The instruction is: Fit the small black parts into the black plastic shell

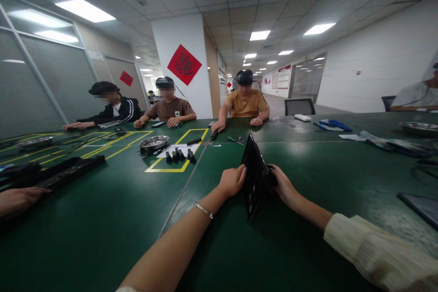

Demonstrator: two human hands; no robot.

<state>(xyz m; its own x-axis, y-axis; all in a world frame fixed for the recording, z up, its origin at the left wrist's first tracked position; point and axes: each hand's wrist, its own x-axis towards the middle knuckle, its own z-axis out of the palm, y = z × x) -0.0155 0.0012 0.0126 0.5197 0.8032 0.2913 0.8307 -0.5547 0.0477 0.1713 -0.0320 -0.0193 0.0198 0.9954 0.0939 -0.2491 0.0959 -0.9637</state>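
Note:
A thin black rectangular panel stands on edge above the green table, nearly edge-on to me. My left hand pinches its left side, thumb and curled fingers closed at the rim. On the opposite side, my right hand is closed around a dark rounded piece at the panel's back; whether that piece is fixed to the panel I cannot tell. The right fingertips are partly hidden. Beyond the panel lies a small tool with dark green handles.
Left of centre are a metal bowl, several black cylindrical parts and yellow tape. A co-worker's hand touches a long black part. Far right lie a dark tablet-like slab and a blue cloth. People sit opposite.

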